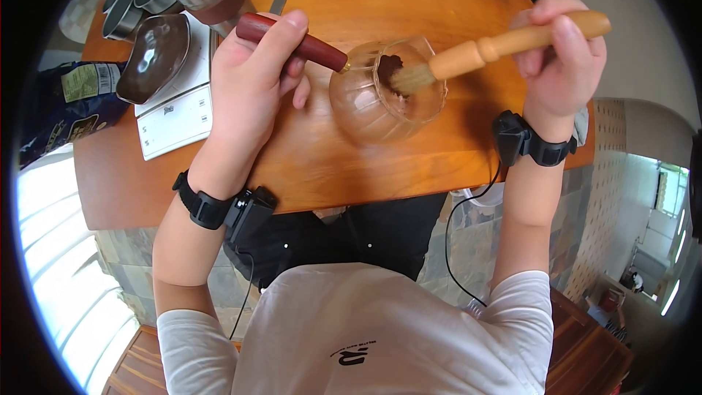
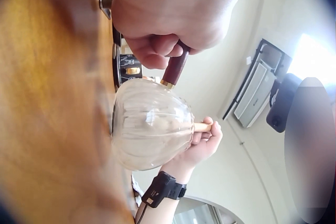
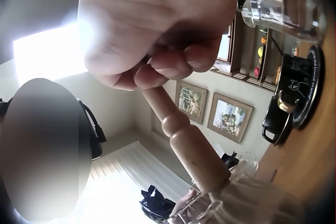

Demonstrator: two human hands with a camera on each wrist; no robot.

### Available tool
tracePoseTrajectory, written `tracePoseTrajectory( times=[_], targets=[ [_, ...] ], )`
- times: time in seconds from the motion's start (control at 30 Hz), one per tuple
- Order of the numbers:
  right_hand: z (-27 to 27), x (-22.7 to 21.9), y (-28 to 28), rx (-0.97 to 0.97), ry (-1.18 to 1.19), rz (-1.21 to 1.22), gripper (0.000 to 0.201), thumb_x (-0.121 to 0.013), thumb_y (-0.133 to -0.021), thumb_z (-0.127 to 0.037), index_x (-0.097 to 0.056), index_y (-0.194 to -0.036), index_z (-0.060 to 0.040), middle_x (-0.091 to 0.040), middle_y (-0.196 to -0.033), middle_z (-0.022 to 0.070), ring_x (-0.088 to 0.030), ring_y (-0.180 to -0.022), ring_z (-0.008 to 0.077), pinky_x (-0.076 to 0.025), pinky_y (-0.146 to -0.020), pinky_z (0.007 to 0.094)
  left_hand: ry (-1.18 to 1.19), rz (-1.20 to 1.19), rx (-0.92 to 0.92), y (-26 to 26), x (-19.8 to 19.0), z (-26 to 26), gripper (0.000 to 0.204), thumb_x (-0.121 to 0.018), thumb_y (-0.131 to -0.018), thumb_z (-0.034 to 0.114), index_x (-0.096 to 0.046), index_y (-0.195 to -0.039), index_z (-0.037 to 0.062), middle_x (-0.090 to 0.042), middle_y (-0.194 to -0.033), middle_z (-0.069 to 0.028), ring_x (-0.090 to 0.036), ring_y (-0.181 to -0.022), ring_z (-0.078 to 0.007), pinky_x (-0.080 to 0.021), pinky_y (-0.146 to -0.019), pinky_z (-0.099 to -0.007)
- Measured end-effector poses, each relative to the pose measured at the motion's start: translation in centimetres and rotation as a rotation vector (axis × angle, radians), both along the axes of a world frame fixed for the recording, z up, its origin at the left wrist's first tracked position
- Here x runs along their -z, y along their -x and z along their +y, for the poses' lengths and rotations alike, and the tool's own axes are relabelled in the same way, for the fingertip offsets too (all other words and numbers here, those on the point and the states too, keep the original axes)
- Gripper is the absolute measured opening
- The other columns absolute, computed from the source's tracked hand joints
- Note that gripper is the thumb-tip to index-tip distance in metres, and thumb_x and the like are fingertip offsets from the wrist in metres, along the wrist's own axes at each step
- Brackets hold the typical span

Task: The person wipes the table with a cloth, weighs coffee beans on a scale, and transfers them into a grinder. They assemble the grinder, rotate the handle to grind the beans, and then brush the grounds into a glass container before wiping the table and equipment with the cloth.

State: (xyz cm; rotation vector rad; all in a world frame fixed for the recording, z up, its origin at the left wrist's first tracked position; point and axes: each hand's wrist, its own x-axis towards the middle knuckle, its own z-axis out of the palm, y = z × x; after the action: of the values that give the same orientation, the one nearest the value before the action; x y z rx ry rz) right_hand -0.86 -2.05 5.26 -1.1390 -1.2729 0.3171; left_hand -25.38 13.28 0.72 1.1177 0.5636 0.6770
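The orange-brown wooden surface (image 1: 314, 175) is carrying a clear, ribbed, rounded glass vessel (image 1: 358, 106), which is standing upright. The right grip (image 1: 559, 66) is closing its fingers round a pale wooden-handled brush (image 1: 464, 57); the left grip (image 1: 252, 77) is curling firmly round a dark red, brass-collared handle (image 1: 322, 51), its collar appearing at the vessel's side (contact is staying unclear). Only the head view is showing bristles meeting dark brown powder (image 1: 391, 67) inside; the right wrist view is revealing a black cup (image 3: 286, 98) on its saucer (image 3: 310, 90).
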Motion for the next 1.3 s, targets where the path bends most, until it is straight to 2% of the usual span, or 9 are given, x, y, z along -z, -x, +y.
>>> tracePoseTrajectory(
  times=[0.07,0.13,0.27,0.33,0.67,0.7,1.1,1.17,1.3],
  targets=[
    [-0.3,-0.1,-0.7,-0.175,-0.077,0.062,0.026,-0.045,-0.098,-0.016,-0.061,-0.097,0.004,-0.046,-0.052,0.0039,-0.041,-0.045,0.0099,-0.032,-0.043,0.0244,-0.004,0.005,-0.016,0.1,0.2,0.1,0.03,-0.065,-0.096,0.028,-0.054,-0.08,0.0051,-0.047,-0.059,0.0001,-0.039,-0.045,-0.0063,-0.039,-0.041,-0.024],
    [-0.5,0.0,-0.7,0.085,-0.005,0.016,0.027,-0.045,-0.099,-0.017,-0.062,-0.097,0.0039,-0.048,-0.054,0.0042,-0.04,-0.044,0.0098,-0.033,-0.042,0.0247,-0.008,0.006,-0.062,0.3,0.8,0.4,0.019,-0.06,-0.098,0.023,-0.057,-0.092,0.0048,-0.05,-0.066,-0.0037,-0.038,-0.046,-0.0087,-0.038,-0.043,-0.0256],
    [0.0,-0.1,0.1,-0.01,-0.07,0.103,0.027,-0.047,-0.1,-0.017,-0.063,-0.096,0.0048,-0.049,-0.055,0.0045,-0.041,-0.044,0.0094,-0.034,-0.042,0.025,-0.026,0.02,-0.018,0.2,0.0,0.0,0.03,-0.065,-0.096,0.027,-0.054,-0.078,0.0051,-0.047,-0.058,0.0001,-0.04,-0.045,-0.0063,-0.04,-0.042,-0.0239],
    [0.2,0.3,0.3,0.157,0.025,-0.027,0.027,-0.048,-0.101,-0.017,-0.063,-0.098,0.0052,-0.049,-0.055,0.0044,-0.042,-0.044,0.01,-0.035,-0.042,0.0246,-0.028,0.025,0.003,0.3,0.2,0.2,0.02,-0.06,-0.098,0.023,-0.057,-0.093,0.0048,-0.05,-0.066,-0.0037,-0.039,-0.047,-0.0086,-0.039,-0.043,-0.0254],
    [-0.1,-0.6,-0.2,0.029,-0.092,0.11,0.028,-0.048,-0.101,-0.018,-0.063,-0.098,0.0049,-0.05,-0.058,0.0054,-0.042,-0.047,0.0111,-0.033,-0.042,0.0253,-0.034,-0.006,-0.082,0.6,0.6,0.4,0.019,-0.061,-0.098,0.022,-0.058,-0.093,0.0041,-0.051,-0.067,-0.0039,-0.039,-0.048,-0.0084,-0.039,-0.043,-0.0251],
    [0.0,-0.2,-0.4,0.258,0.006,-0.01,0.031,-0.044,-0.101,-0.02,-0.062,-0.101,0.0047,-0.049,-0.057,0.0053,-0.04,-0.047,0.0117,-0.032,-0.043,0.0251,-0.04,-0.005,-0.086,0.5,0.7,0.4,0.019,-0.061,-0.098,0.022,-0.058,-0.093,0.0042,-0.051,-0.067,-0.0039,-0.04,-0.048,-0.0085,-0.039,-0.043,-0.0251],
    [0.1,-0.6,0.7,0.038,-0.078,0.089,0.023,-0.052,-0.098,-0.016,-0.064,-0.1,0.0043,-0.058,-0.067,0.0083,-0.049,-0.052,0.0123,-0.038,-0.047,0.024,-0.038,0.019,-0.082,0.6,0.5,0.4,0.018,-0.062,-0.098,0.022,-0.057,-0.092,0.0051,-0.051,-0.067,-0.0041,-0.039,-0.047,-0.0081,-0.039,-0.043,-0.0253],
    [0.3,-1.1,3.5,0.27,-0.069,0.036,0.011,-0.073,-0.071,-0.004,-0.068,-0.081,-0.0055,-0.062,-0.064,0.0025,-0.051,-0.047,0.0132,-0.042,-0.045,0.0253,-0.032,0.016,-0.082,0.6,0.4,0.4,0.018,-0.061,-0.098,0.022,-0.057,-0.093,0.0052,-0.051,-0.067,-0.0041,-0.039,-0.046,-0.0081,-0.039,-0.043,-0.0254],
    [0.2,-1.4,3.6,0.076,-0.296,-0.763,0.019,-0.078,-0.071,-0.007,-0.069,-0.087,-0.0044,-0.065,-0.07,0.0054,-0.055,-0.051,0.0188,-0.045,-0.048,0.0271,-0.015,0.02,-0.057,0.2,-0.6,-0.1,0.023,-0.063,-0.097,0.024,-0.056,-0.086,0.0046,-0.051,-0.064,-0.0027,-0.04,-0.046,-0.0073,-0.04,-0.042,-0.0248]
  ],
)
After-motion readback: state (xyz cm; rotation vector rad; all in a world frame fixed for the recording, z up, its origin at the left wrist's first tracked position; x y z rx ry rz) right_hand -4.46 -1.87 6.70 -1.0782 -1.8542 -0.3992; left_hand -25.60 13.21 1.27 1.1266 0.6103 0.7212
